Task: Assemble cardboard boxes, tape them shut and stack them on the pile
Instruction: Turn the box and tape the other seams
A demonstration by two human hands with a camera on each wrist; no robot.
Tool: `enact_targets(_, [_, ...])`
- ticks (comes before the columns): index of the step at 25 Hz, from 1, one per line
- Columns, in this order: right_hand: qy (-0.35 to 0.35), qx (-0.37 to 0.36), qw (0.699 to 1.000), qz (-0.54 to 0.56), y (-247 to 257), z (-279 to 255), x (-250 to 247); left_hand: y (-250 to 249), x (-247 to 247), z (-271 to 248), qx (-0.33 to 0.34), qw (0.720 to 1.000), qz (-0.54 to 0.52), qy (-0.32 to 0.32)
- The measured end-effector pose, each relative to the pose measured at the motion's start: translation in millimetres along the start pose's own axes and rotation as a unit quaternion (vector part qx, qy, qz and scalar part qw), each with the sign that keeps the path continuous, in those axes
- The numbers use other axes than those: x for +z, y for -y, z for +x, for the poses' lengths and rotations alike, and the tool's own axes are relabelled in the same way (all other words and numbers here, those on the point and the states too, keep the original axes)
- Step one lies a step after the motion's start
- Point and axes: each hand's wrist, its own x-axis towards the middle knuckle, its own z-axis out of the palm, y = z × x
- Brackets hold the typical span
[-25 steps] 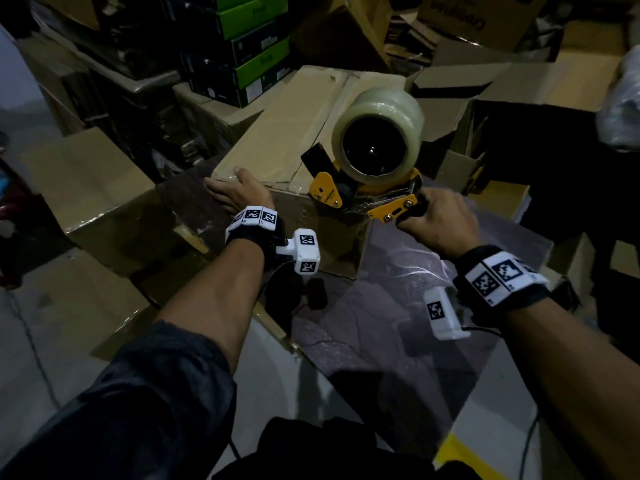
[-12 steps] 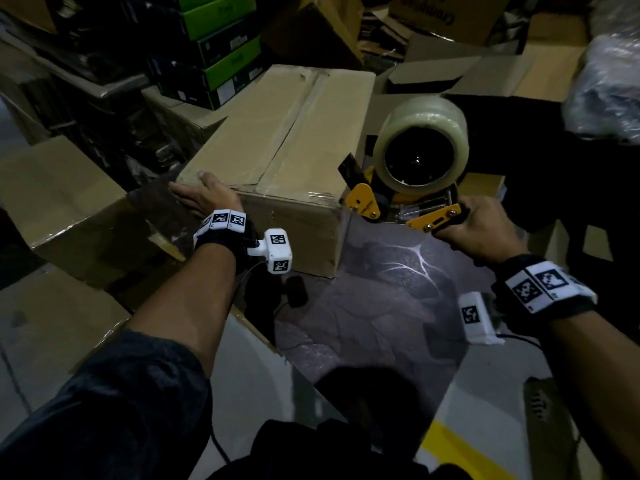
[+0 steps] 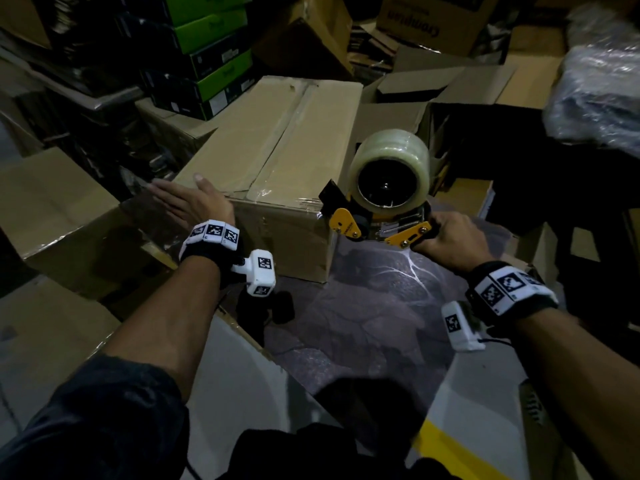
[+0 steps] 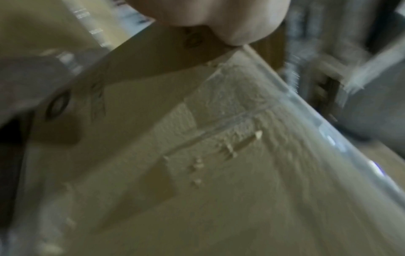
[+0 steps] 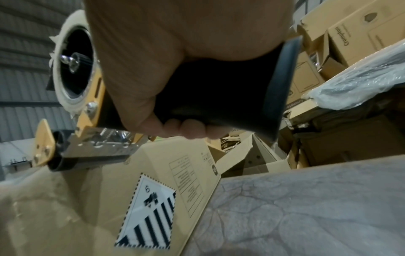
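Cardboard box (image 3: 273,161), closed and lying flat-topped on a dark mottled table (image 3: 374,327), fills the middle of the head view. Clear tape runs along its top centre seam and folds over the near edge. A striped label shows on the box's near right side in the right wrist view.

The left hand (image 3: 194,202) lies at the box's near left corner, fingers straight and released, thumb on the top edge; it grasps nothing.

The right hand (image 3: 450,240) sits just right of the box's near right corner, fingers clenched round the black handle of a tape gun (image 3: 377,202). The gun's yellow nose is touching or just beside that corner; which one cannot be told.

Judgement: the box looks stiff along its folded edges, softer mid-panel, and probably light, so two flat palms on opposite sides, low near the corners, should lift it. Taped strips look slick, so bare cardboard likely offers the better hold.

More boxes (image 3: 429,19) stand piled behind the box.
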Motion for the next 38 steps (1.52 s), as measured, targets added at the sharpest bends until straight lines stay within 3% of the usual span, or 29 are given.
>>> enact_targets(2, [0.008,0.007,1.000,-0.003,0,1,5,-1,-6,-24,0.143,0.985,0.083,0.050])
enact_targets(4, [0.021,0.014,1.000,0.007,3,0,10,0,-7,-56,0.307,0.935,0.140,0.111])
enact_targets(5, [0.027,0.017,0.999,0.019,5,-1,12,0,-7,-69,0.364,0.909,0.151,0.135])
enact_targets(7, [0.034,0.021,0.999,0.036,9,-4,14,3,-8,-83,0.416,0.881,0.152,0.166])
enact_targets(11, [0.045,0.004,0.998,0.049,28,-14,28,4,-12,-83,0.433,0.875,0.096,0.196])
enact_targets(14, [0.065,0.001,0.993,0.101,43,-22,48,7,-15,-74,0.416,0.888,0.087,0.174])
enact_targets(17, [0.046,0.021,0.990,0.132,34,-28,54,13,-14,-70,0.441,0.876,0.100,0.170])
enact_targets(23, [0.016,-0.005,1.000,-0.002,36,-20,43,14,-10,-70,0.436,0.879,0.087,0.170])
enact_targets(26, [0.031,0.006,0.999,0.005,48,-12,41,15,-14,-65,0.433,0.878,0.082,0.187])
enact_targets(29, [0.075,0.052,0.996,0.013,37,-19,50,14,-16,-63,0.431,0.877,0.087,0.192])
enact_targets(32, [0.107,0.144,0.977,0.119,4,-56,84,13,-15,-61,0.433,0.876,0.083,0.196])
enact_targets(35, [0.071,0.236,0.931,0.271,-12,-73,106,13,-13,-64,0.427,0.883,0.080,0.179])
enact_targets(38, [0.083,0.308,0.885,0.338,-11,-77,112,12,-9,-72,0.437,0.877,0.134,0.149])
